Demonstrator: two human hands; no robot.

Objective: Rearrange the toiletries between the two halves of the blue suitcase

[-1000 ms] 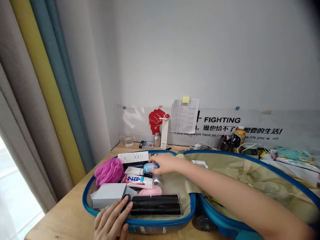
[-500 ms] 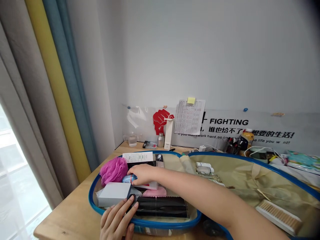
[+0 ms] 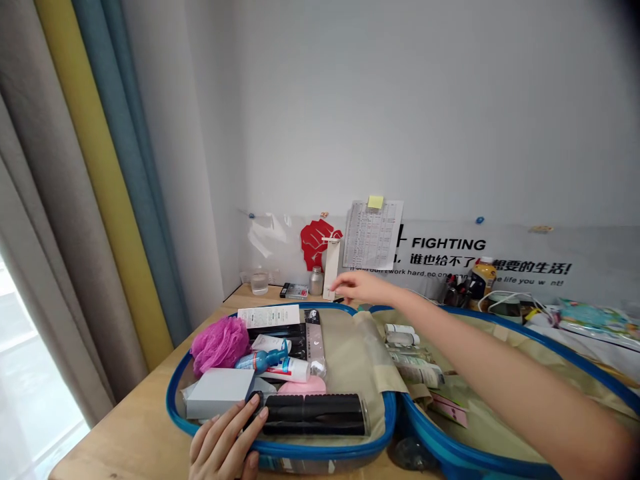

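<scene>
An open blue suitcase [image 3: 175, 407] lies on a wooden table [image 3: 130, 433]. Its left half holds a pink bath pouf [image 3: 219, 343], a grey box [image 3: 219, 392], a blue bottle [image 3: 260, 360], a toothpaste tube [image 3: 293, 368], a pink item [image 3: 301, 385] and a black cylinder [image 3: 313, 415]. My left hand [image 3: 226, 440] rests with fingers flat on the front rim, touching the grey box and the black cylinder. My right hand [image 3: 361, 289] reaches over the far rim with fingers spread, holding nothing, close to a white upright stand [image 3: 330, 270].
At the back of the table stand a glass [image 3: 259, 283], a small metal bottle [image 3: 315, 281], a dark flat case [image 3: 294, 291], a yellow-labelled bottle [image 3: 481, 277] and cables. The suitcase's right half [image 3: 500, 373] has beige lining with small white tubes [image 3: 400, 333]. Curtains hang at the left.
My right hand has let go of the blue bottle, which now lies by the toothpaste tube, and has moved up and right to the back of the table. My left hand has stayed put.
</scene>
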